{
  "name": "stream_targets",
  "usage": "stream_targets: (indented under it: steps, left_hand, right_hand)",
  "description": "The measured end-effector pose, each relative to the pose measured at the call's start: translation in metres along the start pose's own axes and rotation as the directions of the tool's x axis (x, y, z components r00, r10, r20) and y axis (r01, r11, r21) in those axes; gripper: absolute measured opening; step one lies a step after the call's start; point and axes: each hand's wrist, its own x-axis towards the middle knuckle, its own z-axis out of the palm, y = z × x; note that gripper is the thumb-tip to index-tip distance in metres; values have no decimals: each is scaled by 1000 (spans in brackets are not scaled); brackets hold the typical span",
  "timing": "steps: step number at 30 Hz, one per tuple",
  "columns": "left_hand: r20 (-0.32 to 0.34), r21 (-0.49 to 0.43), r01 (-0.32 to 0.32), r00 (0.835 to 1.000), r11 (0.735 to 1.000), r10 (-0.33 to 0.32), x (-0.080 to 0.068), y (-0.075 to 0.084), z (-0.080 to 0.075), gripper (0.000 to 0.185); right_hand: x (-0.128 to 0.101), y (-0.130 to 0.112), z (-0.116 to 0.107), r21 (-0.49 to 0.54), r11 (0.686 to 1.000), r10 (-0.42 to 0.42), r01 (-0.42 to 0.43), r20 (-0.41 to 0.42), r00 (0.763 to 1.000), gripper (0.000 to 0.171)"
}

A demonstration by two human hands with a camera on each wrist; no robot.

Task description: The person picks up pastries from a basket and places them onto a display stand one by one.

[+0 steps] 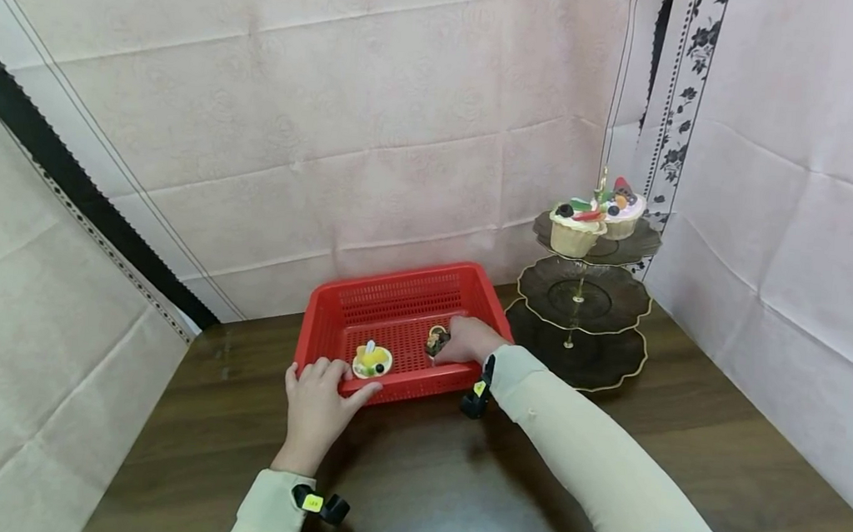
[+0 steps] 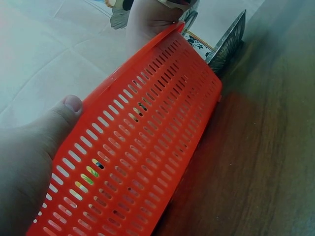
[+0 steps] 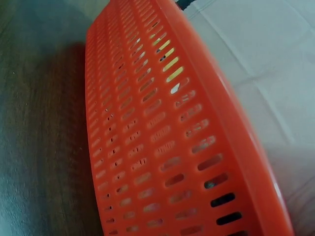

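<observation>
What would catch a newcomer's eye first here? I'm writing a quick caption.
The red basket at the table's middle stands out, with the left hand gripping its near rim beside a yellow tart and the right hand holding a dark pastry inside. To its right, a three-tier stand carries two cupcakes on top.

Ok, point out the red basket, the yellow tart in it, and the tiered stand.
red basket (image 1: 402,287): head view, far wall of the basket.
yellow tart (image 1: 372,361): head view, its top.
tiered stand (image 1: 608,297): head view, bare middle tier plate.
</observation>
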Motion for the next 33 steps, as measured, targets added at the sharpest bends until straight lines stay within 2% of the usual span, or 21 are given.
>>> stream_targets:
  steps: [6, 12, 25, 33]
  left_hand:
    - [1, -7, 3, 1000, 1000, -3, -1, 1, -1, 50]
    - [10, -1, 10, 1000, 1000, -10, -2, 1, -2, 50]
    - [14, 5, 9, 1000, 1000, -9, -3, 3, -3, 50]
    - [4, 0, 6, 1000, 1000, -6, -2, 4, -5, 49]
  right_hand:
    - [-3, -1, -1, 56, 998, -10, 14, -67, 998, 43]
    - [-5, -2, -1, 106, 994, 1, 16, -162, 987, 56]
    - [-21, 4, -14, 7, 996, -87, 94, -324, 942, 68]
    - [-41, 6, -30, -23, 991, -131, 132, -388, 912, 64]
